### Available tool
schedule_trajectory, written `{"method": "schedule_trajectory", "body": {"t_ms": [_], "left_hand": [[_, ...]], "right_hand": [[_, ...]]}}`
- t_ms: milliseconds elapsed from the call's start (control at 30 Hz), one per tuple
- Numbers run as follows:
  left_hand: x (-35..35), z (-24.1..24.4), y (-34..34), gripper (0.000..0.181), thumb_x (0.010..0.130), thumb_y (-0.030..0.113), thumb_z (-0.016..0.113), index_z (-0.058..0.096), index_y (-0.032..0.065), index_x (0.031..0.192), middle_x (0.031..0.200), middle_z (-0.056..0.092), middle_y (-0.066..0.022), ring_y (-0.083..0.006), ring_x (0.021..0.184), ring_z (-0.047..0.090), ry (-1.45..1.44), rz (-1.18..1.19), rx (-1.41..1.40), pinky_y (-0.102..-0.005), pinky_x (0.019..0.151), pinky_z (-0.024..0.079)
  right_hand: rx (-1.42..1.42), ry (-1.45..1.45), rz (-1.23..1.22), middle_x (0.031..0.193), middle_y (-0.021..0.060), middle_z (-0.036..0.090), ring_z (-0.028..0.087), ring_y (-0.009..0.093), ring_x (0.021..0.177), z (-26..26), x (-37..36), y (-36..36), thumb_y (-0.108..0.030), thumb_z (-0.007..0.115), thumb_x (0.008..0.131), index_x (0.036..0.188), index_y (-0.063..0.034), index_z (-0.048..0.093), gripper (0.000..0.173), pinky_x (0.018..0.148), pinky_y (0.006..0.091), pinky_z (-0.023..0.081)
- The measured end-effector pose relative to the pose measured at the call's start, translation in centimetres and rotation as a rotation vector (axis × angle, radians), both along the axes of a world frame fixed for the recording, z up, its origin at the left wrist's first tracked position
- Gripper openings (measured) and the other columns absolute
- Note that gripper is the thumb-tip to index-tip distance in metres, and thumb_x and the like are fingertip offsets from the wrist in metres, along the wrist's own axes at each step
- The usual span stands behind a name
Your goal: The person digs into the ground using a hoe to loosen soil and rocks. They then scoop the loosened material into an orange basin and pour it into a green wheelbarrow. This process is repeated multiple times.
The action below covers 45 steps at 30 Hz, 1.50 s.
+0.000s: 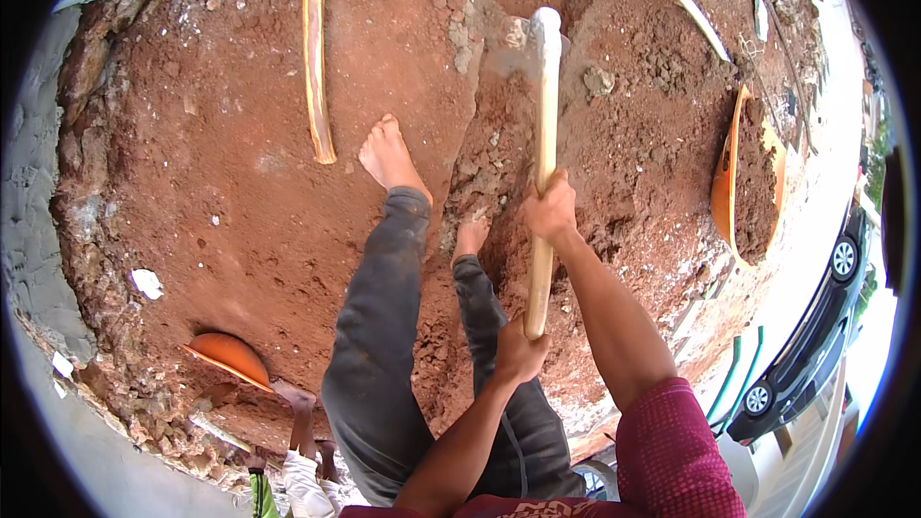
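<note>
Both my hands grip the wooden handle of a hoe (545, 122). My left hand (520, 352) holds the handle's butt end near my thighs, and my right hand (552, 207) is closed around it farther up. The hoe's metal blade (514, 47) lies at the far end, over the reddish soil of a shallow trench (504, 129). One of my bare feet stands in that trench, the other on the flatter earth to its left.
A loose wooden pole (315, 57) lies beyond my left foot. An orange pan heaped with soil (755, 180) is at the right, another orange pan (229, 356) at the lower left beside a co-worker's legs (302, 432). A dark car (802, 352) stands at the far right.
</note>
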<state>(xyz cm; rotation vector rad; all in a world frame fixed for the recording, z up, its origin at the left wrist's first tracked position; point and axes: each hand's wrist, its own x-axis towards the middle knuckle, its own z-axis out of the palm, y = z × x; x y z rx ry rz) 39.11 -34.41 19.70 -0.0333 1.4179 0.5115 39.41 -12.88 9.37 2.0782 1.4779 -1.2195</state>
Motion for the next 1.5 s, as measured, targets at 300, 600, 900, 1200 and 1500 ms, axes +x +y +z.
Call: {"method": "schedule_trajectory", "body": {"t_ms": [300, 600, 900, 1200, 1500], "left_hand": [[-2.6, -5.8, 9.8, 0.013, 0.079, -0.003, 0.066, 0.059, -0.0004, 0.09, 0.065, 0.053, 0.0001, -0.0094, 0.054, 0.05, -0.013, 0.084, 0.185, -0.0307, 0.047, 0.04], [-0.4, -0.4, 1.3, 0.023, 0.077, -0.007, 0.065, 0.062, -0.0014, 0.1, 0.069, 0.054, 0.0012, -0.0077, 0.052, 0.049, -0.086, 0.289, -0.142, -0.027, 0.043, 0.039], [-0.8, 4.3, -6.7, 0.022, 0.071, -0.008, 0.067, 0.052, 0.0065, 0.078, 0.059, 0.048, 0.0023, -0.0076, 0.041, 0.043, -0.048, 0.294, -0.182, -0.0248, 0.036, 0.032], [-0.7, 8.6, -8.2, 0.025, 0.079, -0.003, 0.07, 0.049, 0.008, 0.089, 0.065, 0.049, 0.0007, -0.0076, 0.044, 0.044, -0.131, 0.224, -0.332, -0.0244, 0.04, 0.035], [-0.6, 15.5, 3.7, 0.032, 0.102, 0.031, 0.056, 0.046, 0.0032, 0.114, 0.081, 0.053, -0.0044, -0.0116, 0.063, 0.055, -0.299, 0.088, 0.14, -0.0275, 0.055, 0.045]], "right_hand": [[0.217, -0.002, 0.15, 0.102, 0.0365, 0.063, 0.069, 0.042, 0.094, -0.7, -4.5, 11.9, -0.01, 0.058, 0.092, 0.112, 0.009, 0.04, 0.033, 0.082, 0.0418, 0.06], [-0.134, -0.033, 0.133, 0.114, 0.0389, 0.059, 0.063, 0.046, 0.109, -1.0, -2.0, 1.0, -0.01, 0.059, 0.09, 0.121, 0.012, 0.036, 0.044, 0.098, 0.0443, 0.053], [-0.234, 0.112, -0.056, 0.114, 0.0395, 0.059, 0.062, 0.048, 0.11, 0.9, -0.2, -7.9, -0.012, 0.061, 0.088, 0.123, 0.011, 0.035, 0.05, 0.097, 0.0452, 0.053], [-0.422, 0.099, -0.051, 0.124, 0.0354, 0.057, 0.061, 0.043, 0.115, 1.2, 2.0, -13.3, -0.02, 0.062, 0.087, 0.141, 0.0152, 0.019, 0.077, 0.098, 0.0401, 0.052], [-0.339, 0.223, -0.096, 0.096, 0.0274, 0.071, 0.07, 0.035, 0.097, 3.3, 5.7, -4.5, -0.026, 0.062, 0.085, 0.106, 0.0118, 0.064, 0.044, 0.085, 0.0377, 0.055]]}}
